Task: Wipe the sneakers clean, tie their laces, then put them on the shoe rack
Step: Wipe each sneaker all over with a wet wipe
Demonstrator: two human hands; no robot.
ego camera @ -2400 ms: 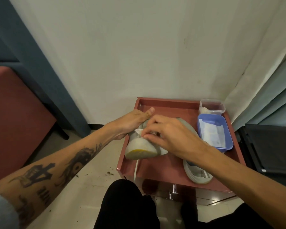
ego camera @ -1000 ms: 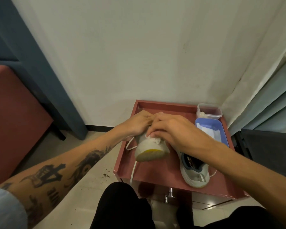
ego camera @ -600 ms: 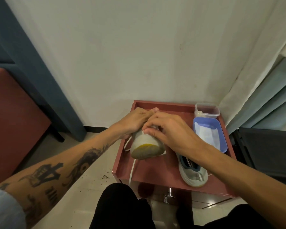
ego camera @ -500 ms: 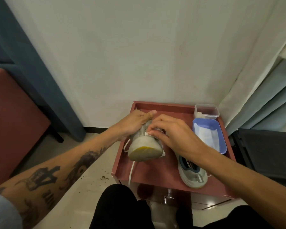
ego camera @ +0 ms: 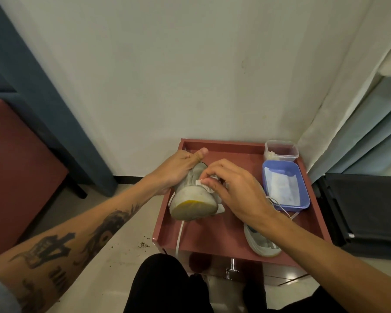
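Wiping underway, I'd say: left hand [ego camera: 178,170] grips the white sneaker [ego camera: 192,199] over the red cabinet top [ego camera: 212,233], and right hand [ego camera: 237,190] pinches a wipe [ego camera: 201,182] against its side. Second sneaker [ego camera: 261,243] lies alongside. A lace [ego camera: 180,236] dangles untied, so tying and racking remain.

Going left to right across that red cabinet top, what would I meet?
The left hand, the white sneaker with yellow sole that it holds, the right hand pinching a white wipe, the blue rectangular plastic tray.

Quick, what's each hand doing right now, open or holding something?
Left hand: grips the tilted sneaker.
Right hand: pinches a white wipe against that sneaker.
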